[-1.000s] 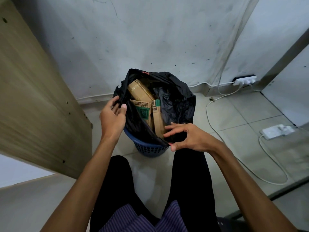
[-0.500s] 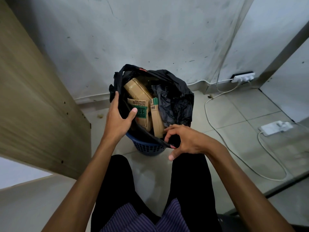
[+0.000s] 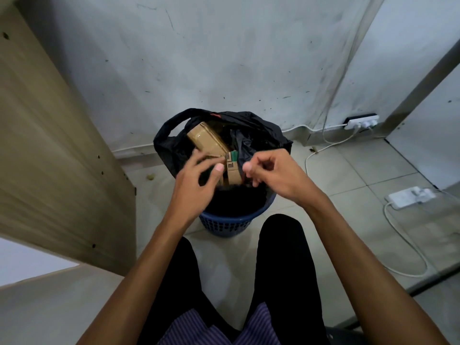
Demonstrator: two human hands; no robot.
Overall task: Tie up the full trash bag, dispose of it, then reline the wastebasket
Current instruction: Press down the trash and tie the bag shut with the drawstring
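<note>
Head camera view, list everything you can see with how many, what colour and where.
trash bag: one, black, in the basket, top open
basket: one, blue, on the floor by the wall
boxes: at least two, brown cardboard, sticking out of the bag
power strips: two, white, one at the wall, one on the floor at right
cables: several, white, across the floor tiles
panel: one, light wood, at left
left hand: one, over the bag's near edge
right hand: one, fingers curled over the bag

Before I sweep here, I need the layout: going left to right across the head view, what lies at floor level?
Wooden panel → blue wastebasket with black bag → wall power strip → floor power strip.
</note>
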